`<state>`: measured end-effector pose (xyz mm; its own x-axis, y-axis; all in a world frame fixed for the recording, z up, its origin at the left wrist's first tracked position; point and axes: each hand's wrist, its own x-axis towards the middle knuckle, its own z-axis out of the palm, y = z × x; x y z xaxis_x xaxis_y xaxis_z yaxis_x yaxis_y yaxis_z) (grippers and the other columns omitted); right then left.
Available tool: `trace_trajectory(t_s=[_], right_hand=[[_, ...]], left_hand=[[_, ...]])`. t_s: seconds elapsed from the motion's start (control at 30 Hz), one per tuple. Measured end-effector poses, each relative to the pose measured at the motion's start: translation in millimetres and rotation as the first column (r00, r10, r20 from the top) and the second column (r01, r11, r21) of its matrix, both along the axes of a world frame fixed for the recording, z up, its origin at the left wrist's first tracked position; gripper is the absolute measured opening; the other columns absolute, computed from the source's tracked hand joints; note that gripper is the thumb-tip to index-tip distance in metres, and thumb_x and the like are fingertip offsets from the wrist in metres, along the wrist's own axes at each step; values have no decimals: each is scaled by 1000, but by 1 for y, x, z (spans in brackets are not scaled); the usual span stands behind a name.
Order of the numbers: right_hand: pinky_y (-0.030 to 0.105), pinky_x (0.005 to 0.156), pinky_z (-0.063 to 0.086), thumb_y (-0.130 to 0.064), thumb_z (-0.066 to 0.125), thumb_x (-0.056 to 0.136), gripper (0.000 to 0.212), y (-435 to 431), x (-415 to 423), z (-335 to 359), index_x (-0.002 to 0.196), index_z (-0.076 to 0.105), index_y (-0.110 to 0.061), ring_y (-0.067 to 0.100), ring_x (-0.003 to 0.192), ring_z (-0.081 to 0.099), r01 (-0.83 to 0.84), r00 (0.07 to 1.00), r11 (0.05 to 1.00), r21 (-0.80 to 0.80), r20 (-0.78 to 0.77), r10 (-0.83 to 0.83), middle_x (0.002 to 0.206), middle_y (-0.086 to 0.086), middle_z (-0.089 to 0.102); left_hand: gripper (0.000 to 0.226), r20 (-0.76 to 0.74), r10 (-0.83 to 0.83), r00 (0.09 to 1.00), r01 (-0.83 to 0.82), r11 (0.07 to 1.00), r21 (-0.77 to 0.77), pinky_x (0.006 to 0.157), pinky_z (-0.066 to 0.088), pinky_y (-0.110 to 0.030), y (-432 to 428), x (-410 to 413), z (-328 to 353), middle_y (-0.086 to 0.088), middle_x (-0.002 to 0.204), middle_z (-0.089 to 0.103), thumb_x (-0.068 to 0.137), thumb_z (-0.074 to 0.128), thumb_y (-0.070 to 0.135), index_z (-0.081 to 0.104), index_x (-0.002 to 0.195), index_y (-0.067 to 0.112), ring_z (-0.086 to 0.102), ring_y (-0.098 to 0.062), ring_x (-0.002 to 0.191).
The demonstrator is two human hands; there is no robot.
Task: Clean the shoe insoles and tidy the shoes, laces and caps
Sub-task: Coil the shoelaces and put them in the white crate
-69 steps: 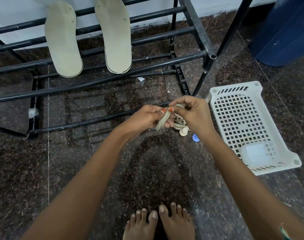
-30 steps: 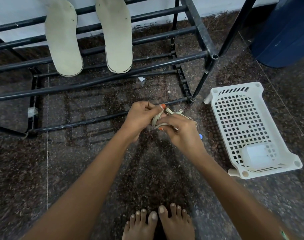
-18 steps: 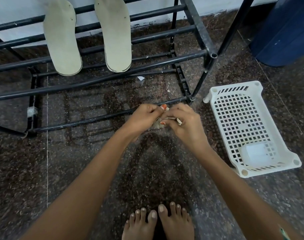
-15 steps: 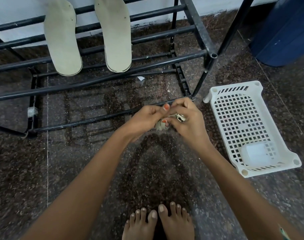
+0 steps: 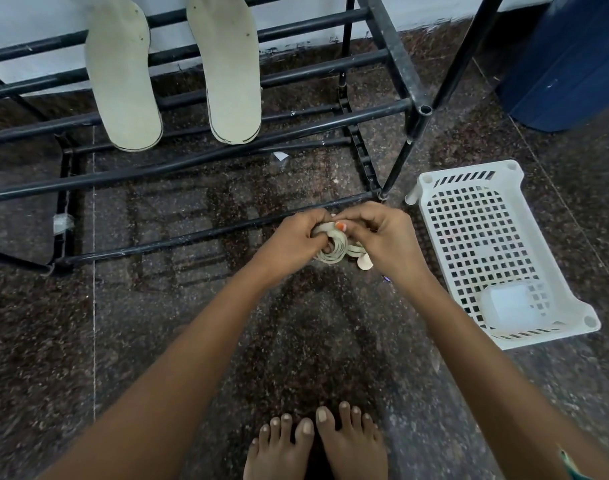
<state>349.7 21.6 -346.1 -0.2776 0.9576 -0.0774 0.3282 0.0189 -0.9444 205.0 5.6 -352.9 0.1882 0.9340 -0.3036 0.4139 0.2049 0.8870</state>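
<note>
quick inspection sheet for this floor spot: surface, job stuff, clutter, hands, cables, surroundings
surface: dark speckled stone floor, glossy.
job's things: two pale insoles lie across the bars of the black rack; a coiled beige lace is held above the floor.
clutter: white scrap under the rack; small blue bit by the right wrist.
grippers: left hand grips the lace coil; right hand pinches it.
cables: nothing seen.
surroundings: white perforated basket holding a translucent tub; blue bin; bare feet.
</note>
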Motion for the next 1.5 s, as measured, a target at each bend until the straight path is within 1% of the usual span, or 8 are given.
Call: trace_trajectory(t_s=[0.1, 0.33, 0.6, 0.77, 0.97, 1.17, 1.37, 1.5], right_hand=[[27, 68, 55, -4, 63, 82, 20, 2, 2, -1, 78, 68, -23, 7, 66, 63, 23, 1000, 997, -76, -5, -24, 77, -5, 67], [10, 51, 47, 2, 58, 85, 13, -2, 0, -6, 83, 67, -7, -1, 51, 60, 84, 980, 967, -239, -155, -124, 55, -12, 66], [20, 68, 55, -2, 50, 90, 19, -7, -2, -7, 89, 67, -10, 8, 70, 66, 92, 949, 916, -389, -245, -200, 79, 1, 70], [22, 75, 53, -26, 63, 83, 26, -14, -8, -6, 105, 66, -13, 11, 85, 65, 126, 988, 964, -233, -59, -143, 99, 3, 68], [2, 53, 39, 0, 61, 82, 25, -17, -10, -2, 106, 64, -6, -12, 58, 56, 136, 991, 986, -102, -1, -137, 88, -1, 64], [6, 40, 32, 7, 55, 82, 28, -13, -6, -6, 105, 64, -5, -5, 41, 49, 185, 983, 971, -153, 12, -186, 66, -4, 60], [18, 48, 41, 5, 56, 80, 28, -10, -3, -8, 100, 68, -12, 8, 52, 51, 170, 984, 974, -151, -19, -175, 61, -6, 63], [12, 48, 46, 7, 56, 83, 22, -10, 1, -5, 101, 64, -5, 0, 54, 62, 102, 965, 950, -294, -202, -166, 65, -8, 67]], left_hand=[[24, -49, -8, 999, 11, 997, 80, 52, 33, -10, -1, 1, -1, 9, 69, 49, 89, 46, -6, 46, 83, 17, 44, 7, 53], [26, -23, -11, 1000, 14, 988, 156, 57, 39, -8, -3, -1, 1, 13, 81, 55, 89, 44, -9, 34, 99, 13, 53, 12, 64], [17, -59, 57, 997, -39, 963, 266, 59, 37, -7, -4, 1, -1, 13, 77, 52, 90, 48, -4, 46, 91, 12, 51, 12, 65], [14, -138, 113, 984, -65, 948, 312, 55, 35, -12, -4, 0, -3, 6, 72, 53, 88, 54, -1, 50, 87, 12, 49, 3, 60], [11, -192, 122, 974, -55, 945, 323, 58, 35, -10, -2, 0, -6, 2, 79, 57, 86, 58, 2, 63, 96, 4, 47, 2, 63], [13, -40, 152, 988, -146, 982, 119, 61, 36, -5, 2, 3, -5, 11, 81, 62, 87, 63, 13, 68, 99, 12, 52, 4, 68], [10, 130, 131, 983, -120, 989, -91, 78, 44, -19, 2, 0, -3, 11, 89, 66, 91, 59, 18, 66, 98, 20, 59, -1, 82], [14, 264, 119, 957, -65, 976, -206, 82, 47, -19, 1, -3, -1, 6, 94, 67, 92, 53, 15, 63, 102, 17, 61, -5, 86]])
